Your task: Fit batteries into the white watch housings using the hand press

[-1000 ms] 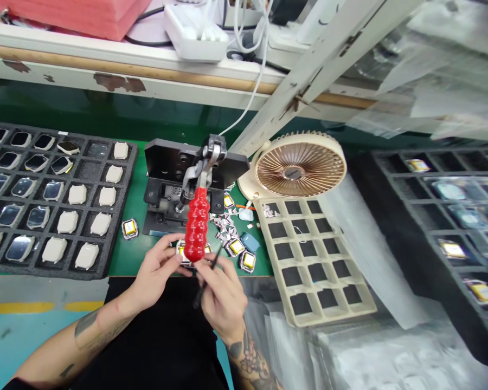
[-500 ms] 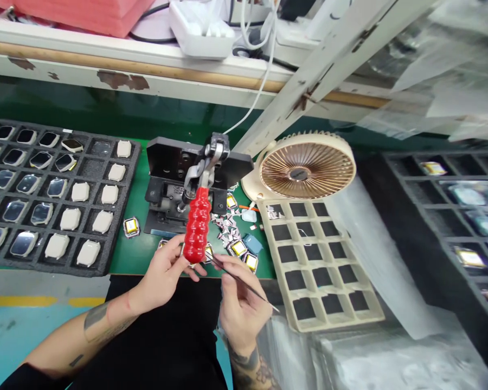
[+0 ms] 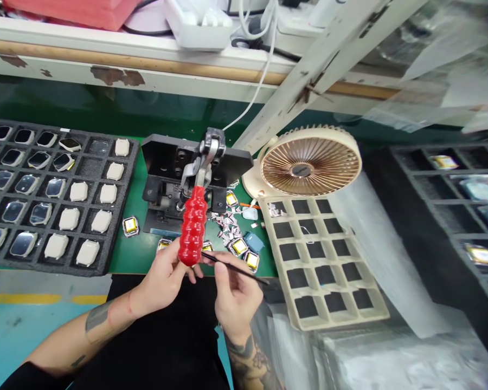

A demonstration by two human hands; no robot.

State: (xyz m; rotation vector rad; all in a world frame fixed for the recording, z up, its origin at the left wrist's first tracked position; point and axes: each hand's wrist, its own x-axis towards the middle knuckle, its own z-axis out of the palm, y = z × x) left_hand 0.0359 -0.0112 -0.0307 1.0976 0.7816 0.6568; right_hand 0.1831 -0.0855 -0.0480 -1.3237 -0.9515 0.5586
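Observation:
A black clamp press [image 3: 174,197] with a red ridged handle [image 3: 193,227] stands on the green table. Beneath the handle's lower end is my left hand [image 3: 165,276], its fingers curled; what they hold is hidden behind the handle. My right hand [image 3: 238,292] grips dark tweezers [image 3: 231,266], whose tip reaches toward my left fingers, behind the handle. Several small square modules with yellow centres, such as one module [image 3: 130,226] left of the press and another module [image 3: 238,247] on the right, lie around the press. Small silvery pieces [image 3: 228,226] are heaped beside it.
At left, a dark foam tray [image 3: 124,203] holds watch-like cases. A beige fan [image 3: 309,162] stands behind a beige compartment tray [image 3: 287,292]. Another dark tray [image 3: 435,189] is at far right. A slanted white post [image 3: 301,86] and shelf edge [image 3: 146,89] bound the back.
My right hand has shifted slightly left and up, and the tweezers lie at a flatter angle. My left hand stays beneath the red handle. The view has shifted slightly.

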